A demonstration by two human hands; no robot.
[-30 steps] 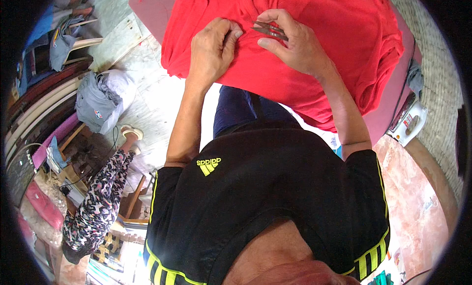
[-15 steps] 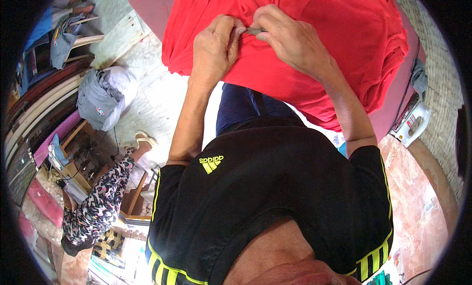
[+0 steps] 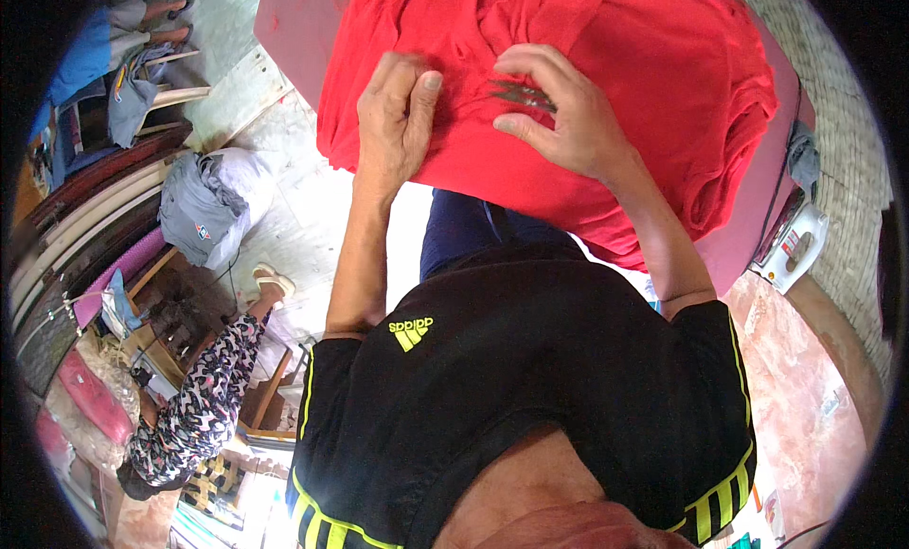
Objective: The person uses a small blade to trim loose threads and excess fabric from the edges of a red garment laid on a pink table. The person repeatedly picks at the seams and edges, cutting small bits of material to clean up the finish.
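A large piece of red cloth (image 3: pixel 644 94) lies bunched and folded before me. My left hand (image 3: pixel 396 123) rests over its left part, fingers curled under and thumb along the side; the fingertips are hidden, so what they hold cannot be made out. In my right hand (image 3: pixel 578 118) is a small dark metal tool that looks like thread snips (image 3: pixel 526 96), held between thumb and curved fingers. Its blades point left toward my left hand and are smeared by motion. A gap of red cloth separates the two hands.
Under the cloth is a pink tabletop (image 3: pixel 294 28). A white iron (image 3: pixel 797 251) stands at its right edge beside a grey cloth (image 3: pixel 803 159). To the left are a grey-and-white bundle (image 3: pixel 204 208) and a seated person in patterned trousers (image 3: pixel 204 383). Another person's legs (image 3: pixel 156 33) show far left.
My hands have moved apart: the left has drawn left and slightly nearer, the right a little nearer. The snips have left the pinched spot between both hands and show blurred in my right hand.
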